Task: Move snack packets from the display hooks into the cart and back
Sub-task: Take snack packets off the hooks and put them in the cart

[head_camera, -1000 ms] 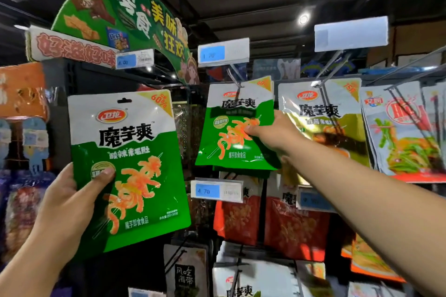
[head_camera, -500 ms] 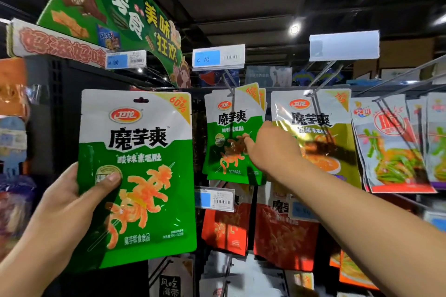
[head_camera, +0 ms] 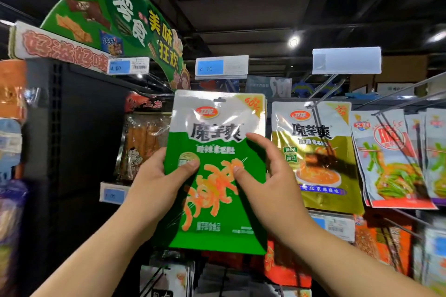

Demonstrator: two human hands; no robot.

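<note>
Left hand (head_camera: 156,183) grips the glossy green-and-white rectangular film snack packet (head_camera: 217,200) by its left edge, thumb on the front. Right hand (head_camera: 275,176) lays thumb and forefinger on the front near the right edge; its other fingers are hidden, so a grip there cannot be confirmed. The packet hangs upright in mid-air before the display rack's top row, under a blue-and-white plastic price tag (head_camera: 221,67). Any hook behind is hidden, so the small hang slot (head_camera: 218,99) could miss it, and the slick, crinkled film could slip. A thin metal wire hook (head_camera: 324,90) alongside carries a shiny olive-yellow pouch (head_camera: 337,152), easily knocked.
</note>
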